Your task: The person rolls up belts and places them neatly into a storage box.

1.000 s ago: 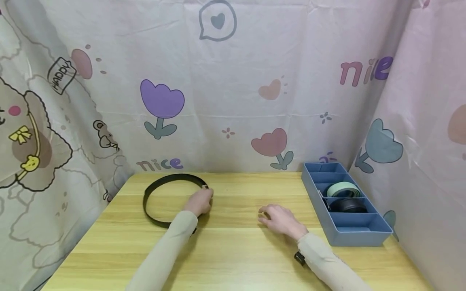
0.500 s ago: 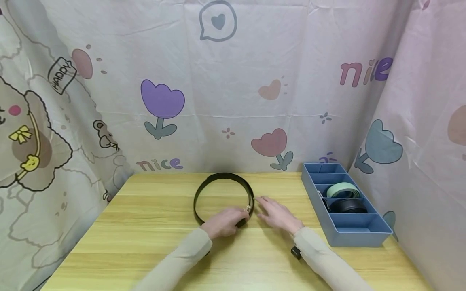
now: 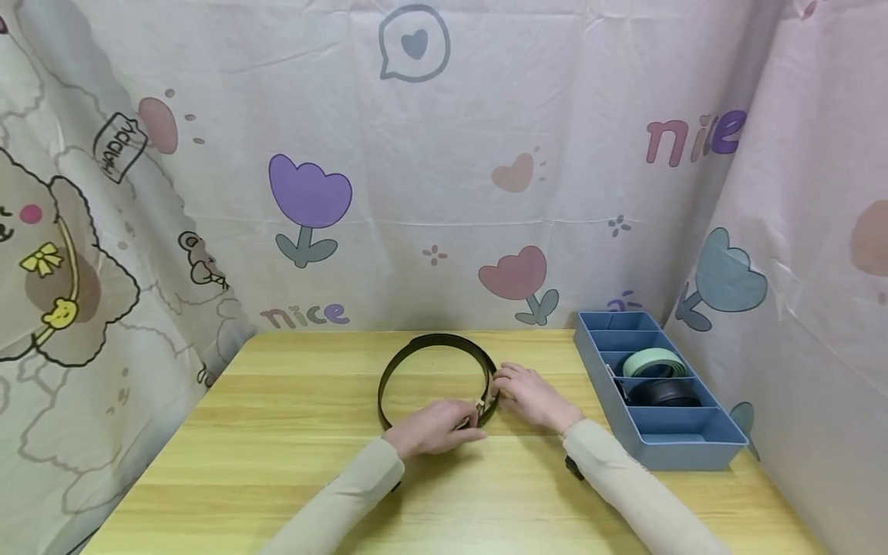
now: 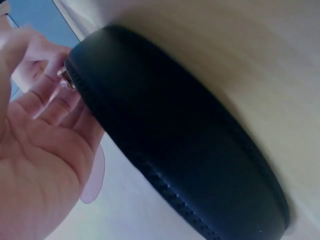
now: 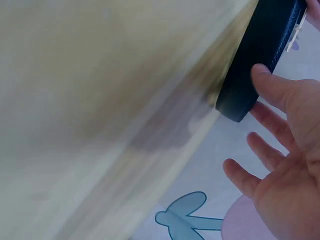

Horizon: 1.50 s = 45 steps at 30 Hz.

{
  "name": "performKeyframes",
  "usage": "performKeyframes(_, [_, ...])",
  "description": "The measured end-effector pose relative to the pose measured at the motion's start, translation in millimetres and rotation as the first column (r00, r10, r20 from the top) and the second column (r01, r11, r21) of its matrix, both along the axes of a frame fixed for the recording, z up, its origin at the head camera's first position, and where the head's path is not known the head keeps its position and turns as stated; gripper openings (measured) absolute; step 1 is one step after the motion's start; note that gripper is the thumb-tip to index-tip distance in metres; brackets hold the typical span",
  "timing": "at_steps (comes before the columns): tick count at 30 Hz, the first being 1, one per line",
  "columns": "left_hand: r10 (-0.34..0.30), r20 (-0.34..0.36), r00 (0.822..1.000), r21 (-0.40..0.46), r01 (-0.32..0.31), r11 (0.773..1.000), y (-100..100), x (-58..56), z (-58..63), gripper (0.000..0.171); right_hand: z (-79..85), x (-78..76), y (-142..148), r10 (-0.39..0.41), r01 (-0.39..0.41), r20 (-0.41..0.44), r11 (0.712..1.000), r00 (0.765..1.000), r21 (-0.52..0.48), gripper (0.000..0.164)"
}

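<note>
A black belt point(image 3: 391, 383), coiled into a wide ring, stands on its edge on the wooden table in the head view. Its gold-toned buckle point(image 3: 480, 406) is at the ring's right front. My left hand point(image 3: 433, 428) is at the front of the ring, fingers reaching over to the inner side near the buckle, thumb spread away from the strap. In the left wrist view the belt's stitched strap point(image 4: 165, 120) hides those fingertips. My right hand point(image 3: 533, 397) pinches the ring's right side; in the right wrist view its thumb presses the strap point(image 5: 245, 75), the other fingers loosely spread.
A blue divided box point(image 3: 687, 455) stands at the table's right side. One compartment holds a rolled mint-green belt point(image 3: 652, 359), another a rolled black belt point(image 3: 664, 392). A patterned curtain point(image 3: 416, 154) hangs behind and beside the wooden table point(image 3: 229, 462).
My left hand has brought the belt rightward from the left side of the table, and its thumb has come away from the strap. My right hand has taken hold of the ring's right side.
</note>
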<state>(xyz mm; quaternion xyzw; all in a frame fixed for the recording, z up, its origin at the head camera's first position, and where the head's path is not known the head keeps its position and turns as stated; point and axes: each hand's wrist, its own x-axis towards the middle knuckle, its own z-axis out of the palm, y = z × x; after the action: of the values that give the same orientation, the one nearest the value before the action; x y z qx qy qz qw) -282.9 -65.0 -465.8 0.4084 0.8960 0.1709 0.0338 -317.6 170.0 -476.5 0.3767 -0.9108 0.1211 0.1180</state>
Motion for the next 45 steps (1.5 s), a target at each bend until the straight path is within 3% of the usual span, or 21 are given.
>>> performKeyframes(4, [0.044, 0.011, 0.999, 0.045, -0.045, 0.998, -0.9, -2.4, -0.7, 0.025, 2.6, -0.1, 3.8, -0.022, 0.023, -0.047, 0.999, 0.999, 0.024, 0.005])
performKeyframes(12, [0.187, -0.011, 0.982, 0.062, -0.186, 0.981, -11.1, -17.2, 0.3, 0.03, 5.0, 11.2, 4.9, 0.005, -0.006, 0.018, 0.999, 1.0, 0.035, 0.006])
performKeyframes(15, [0.255, -0.001, 0.967, 0.038, -0.255, 0.966, -15.7, -21.5, 0.1, 0.041, 3.9, 20.1, -1.9, 0.017, -0.018, 0.033, 0.999, 0.999, 0.03, 0.007])
performKeyframes(17, [0.268, -0.001, 0.964, 0.012, -0.268, 0.963, -18.2, -21.6, -0.9, 0.05, 2.9, 25.4, -8.6, 0.042, -0.042, 0.063, 0.999, 0.997, 0.013, 0.007])
performKeyframes(21, [0.21, -0.03, 0.977, -0.027, -0.21, 0.977, -16.3, -15.9, -2.2, 0.062, 4.5, 30.5, -20.6, 0.068, -0.063, 0.162, 0.997, 0.984, -0.036, 0.011])
performKeyframes(24, [0.18, -0.133, 0.975, -0.052, -0.189, 0.981, -8.4, -6.7, -2.5, 0.062, 7.5, 25.7, -26.1, 0.046, -0.032, 0.192, 0.997, 0.98, -0.072, 0.018])
performKeyframes(26, [0.187, -0.241, 0.952, -0.059, -0.207, 0.977, -0.5, 0.9, -2.4, 0.057, 10.2, 19.2, -28.5, 0.024, -0.01, 0.174, 0.997, 0.984, -0.08, 0.026])
performKeyframes(29, [0.179, -0.391, 0.903, -0.07, -0.223, 0.972, 12.7, 11.8, -3.8, 0.046, 14.3, 8.9, -32.1, 0.016, -0.009, 0.158, 0.999, 0.987, -0.044, 0.041])
performKeyframes(31, [0.133, -0.434, 0.891, -0.107, -0.198, 0.974, 20.2, 17.8, -4.6, 0.035, 17.4, 3.4, -35.0, 0.036, -0.038, 0.17, 0.999, 0.985, 0.008, 0.051])
performKeyframes(34, [0.027, -0.432, 0.902, -0.183, -0.117, 0.976, 27.1, 22.3, -7.5, 0.015, 19.9, -0.9, -38.5, 0.058, -0.078, 0.205, 0.992, 0.977, 0.095, 0.058])
performKeyframes(37, [-0.038, -0.37, 0.928, -0.213, -0.045, 0.976, 26.2, 21.1, -8.2, 0.008, 21.6, -4.4, -38.3, 0.061, -0.085, 0.176, 0.988, 0.982, 0.132, 0.05])
performKeyframes(42, [-0.107, -0.26, 0.96, -0.194, 0.056, 0.979, 12.4, 11.9, -5.0, 0.023, 23.5, -12.0, -18.8, -0.025, 0.012, 0.088, 0.99, 0.996, 0.143, 0.022])
performKeyframes(45, [-0.145, -0.19, 0.971, -0.183, 0.109, 0.977, 1.3, 11.3, -0.5, 0.03, 22.0, -14.9, -1.4, -0.12, 0.101, 0.116, 0.982, 0.986, 0.161, 0.006])
